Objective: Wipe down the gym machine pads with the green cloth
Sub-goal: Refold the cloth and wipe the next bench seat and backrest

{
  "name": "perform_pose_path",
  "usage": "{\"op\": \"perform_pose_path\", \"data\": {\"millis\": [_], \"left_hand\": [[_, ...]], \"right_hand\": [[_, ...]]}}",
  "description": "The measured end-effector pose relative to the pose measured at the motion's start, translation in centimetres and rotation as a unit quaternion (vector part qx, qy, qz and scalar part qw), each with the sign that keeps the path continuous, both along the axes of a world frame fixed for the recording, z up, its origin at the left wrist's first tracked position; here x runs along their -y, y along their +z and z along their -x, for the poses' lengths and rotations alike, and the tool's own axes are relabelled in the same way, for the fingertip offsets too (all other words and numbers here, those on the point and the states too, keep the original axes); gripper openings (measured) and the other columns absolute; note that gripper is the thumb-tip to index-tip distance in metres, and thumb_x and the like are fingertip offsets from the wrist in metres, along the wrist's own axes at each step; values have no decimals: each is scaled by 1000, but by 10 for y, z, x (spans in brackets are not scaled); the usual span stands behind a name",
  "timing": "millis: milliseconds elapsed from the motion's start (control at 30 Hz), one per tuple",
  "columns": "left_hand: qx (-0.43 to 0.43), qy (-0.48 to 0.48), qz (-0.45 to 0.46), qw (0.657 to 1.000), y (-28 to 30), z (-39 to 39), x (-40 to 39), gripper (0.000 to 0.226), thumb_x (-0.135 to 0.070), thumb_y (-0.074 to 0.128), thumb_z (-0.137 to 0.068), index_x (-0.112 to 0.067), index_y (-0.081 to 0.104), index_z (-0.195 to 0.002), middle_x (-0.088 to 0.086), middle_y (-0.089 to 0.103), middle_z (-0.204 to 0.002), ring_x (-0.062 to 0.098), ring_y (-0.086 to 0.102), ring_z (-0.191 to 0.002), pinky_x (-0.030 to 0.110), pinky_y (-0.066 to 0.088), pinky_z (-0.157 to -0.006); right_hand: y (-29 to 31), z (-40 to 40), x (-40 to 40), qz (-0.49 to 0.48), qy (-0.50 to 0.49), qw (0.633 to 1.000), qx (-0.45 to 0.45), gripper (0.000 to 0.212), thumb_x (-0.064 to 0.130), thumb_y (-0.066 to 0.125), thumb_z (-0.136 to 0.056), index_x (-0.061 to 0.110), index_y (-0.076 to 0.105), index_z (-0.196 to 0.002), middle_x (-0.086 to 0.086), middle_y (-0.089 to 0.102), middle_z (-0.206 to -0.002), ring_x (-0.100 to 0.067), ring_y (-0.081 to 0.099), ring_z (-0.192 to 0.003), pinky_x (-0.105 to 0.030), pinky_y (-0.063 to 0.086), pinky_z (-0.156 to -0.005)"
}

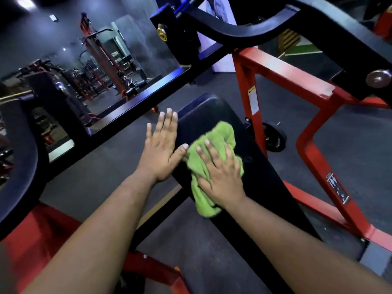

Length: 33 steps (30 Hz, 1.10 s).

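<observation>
A long black pad (212,111) of the gym machine runs from the centre toward the lower right. The crumpled green cloth (220,134) lies on its middle. My right hand (220,175) presses flat on the cloth, fingers spread over it. My left hand (161,149) rests flat against the pad's left edge, fingers apart, thumb touching the cloth's edge and holding nothing.
The machine's red frame (307,149) stands to the right and lower left. Black lever arms (254,28) cross overhead, and a black bar (135,102) runs diagonally on the left. A weight plate (273,139) sits by the frame. Dark rubber floor surrounds it; other machines stand far left.
</observation>
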<state>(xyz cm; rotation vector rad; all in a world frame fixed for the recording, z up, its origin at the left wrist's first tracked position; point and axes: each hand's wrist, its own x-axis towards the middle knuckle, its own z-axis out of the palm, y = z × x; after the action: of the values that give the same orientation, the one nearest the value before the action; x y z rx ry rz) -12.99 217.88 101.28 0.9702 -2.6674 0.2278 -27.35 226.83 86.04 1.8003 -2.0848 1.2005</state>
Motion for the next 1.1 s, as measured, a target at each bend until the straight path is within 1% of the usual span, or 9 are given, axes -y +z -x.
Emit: {"op": "perform_pose_path", "data": {"millis": [133, 333, 400, 533, 667, 800, 933, 1000, 1100], "left_hand": [[43, 45, 50, 997, -6, 5, -1, 80, -64, 16, -97, -24, -7, -163, -4, -17, -169, 17, -23, -155, 55, -13, -124], [-14, 24, -11, 1000, 1, 6, 1, 81, -61, 20, -94, -23, -5, -162, -10, -18, -166, 8, -21, -153, 51, -13, -125], [-23, 18, -33, 999, 3, 5, 0, 81, -61, 19, -94, -23, -7, -161, -12, -19, -165, 6, -21, -153, 50, -13, -125], [31, 44, 23, 998, 0, 5, -4, 81, -61, 20, -96, -21, -4, -163, -3, -13, -170, 14, -17, -155, 52, -13, -124], [62, 84, 80, 991, -6, 13, -10, 81, -64, 20, -98, -22, -2, -163, -2, -13, -170, 18, -19, -155, 55, -15, -123], [99, 103, 119, 983, -7, 17, -7, 82, -68, 14, -97, -23, -3, -163, -1, -15, -170, 16, -21, -155, 60, -18, -120], [148, 42, 210, 966, -18, 25, -7, 82, -66, 20, -97, -17, 13, -163, 4, 1, -171, 20, -1, -158, 70, -7, -119], [170, 10, 238, 956, -25, 32, -8, 84, -66, 23, -97, -14, 15, -163, 5, 5, -171, 20, 4, -158, 71, -4, -119], [228, -37, 253, 940, -34, 41, -9, 85, -66, 31, -95, -15, 20, -162, 6, 13, -170, 21, 11, -158, 68, 3, -121]], "right_hand": [[-74, 10, -54, -31, 3, 999, 10, 82, 66, 49, -89, 40, 21, -161, 10, 12, -171, -44, 23, -148, -66, 40, -99], [49, -43, 18, -14, -5, 998, 65, 94, 54, 57, -85, 32, 11, -163, 6, -6, -172, -45, -2, -149, -70, 21, -114], [59, -49, 20, -21, 3, 999, 44, 95, 53, 61, -83, 30, 15, -163, 9, -8, -171, -45, 0, -151, -70, 20, -114], [-29, -17, -22, -29, 17, 998, -55, 89, 69, 46, -84, 39, 15, -162, 12, 3, -172, -41, 11, -154, -64, 33, -107], [-104, 26, -70, -83, -6, 997, -1, 87, 68, 46, -85, 43, 13, -162, 10, 9, -172, -43, 18, -152, -71, 37, -101], [-52, 38, -30, -65, -38, 995, 69, 85, 65, 44, -87, 42, 10, -162, 8, 3, -172, -48, 7, -152, -77, 17, -113], [34, 49, 33, -45, -41, 993, 100, 84, 65, 35, -92, 38, -1, -163, 9, -9, -172, -49, -10, -153, -74, 2, -117], [34, 61, 39, -30, -14, 997, 67, 85, 64, 38, -90, 39, 2, -163, 12, -6, -172, -46, -7, -154, -72, 6, -118], [-27, 80, 6, -15, -28, 997, 64, 82, 58, 48, -91, 38, 13, -163, 13, 6, -172, -40, 11, -154, -63, 26, -118]]}}
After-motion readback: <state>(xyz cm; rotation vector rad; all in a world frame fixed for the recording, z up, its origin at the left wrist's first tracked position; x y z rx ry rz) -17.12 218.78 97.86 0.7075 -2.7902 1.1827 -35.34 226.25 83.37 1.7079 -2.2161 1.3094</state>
